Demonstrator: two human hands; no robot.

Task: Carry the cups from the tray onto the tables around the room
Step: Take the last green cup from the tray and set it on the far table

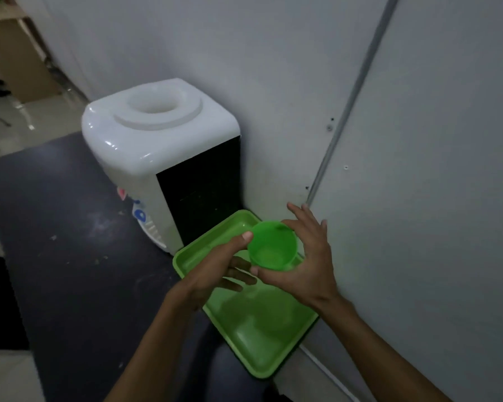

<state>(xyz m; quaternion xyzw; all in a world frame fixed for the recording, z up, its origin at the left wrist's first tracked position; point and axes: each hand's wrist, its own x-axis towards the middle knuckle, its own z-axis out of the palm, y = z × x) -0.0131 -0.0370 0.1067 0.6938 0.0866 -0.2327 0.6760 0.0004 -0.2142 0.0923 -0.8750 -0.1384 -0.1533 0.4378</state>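
Green cup (272,245) (above the tray (262,338)) pinched by both hands' grips (215,271) (305,256).

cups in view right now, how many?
1. A green cup, held over the far end of the green tray between the left hand and right hand. It could be a nested stack; the hands cover its sides.

The head view looks steeply down, close over a green tray (262,343) on a dark table (70,242) against the wall (302,82).
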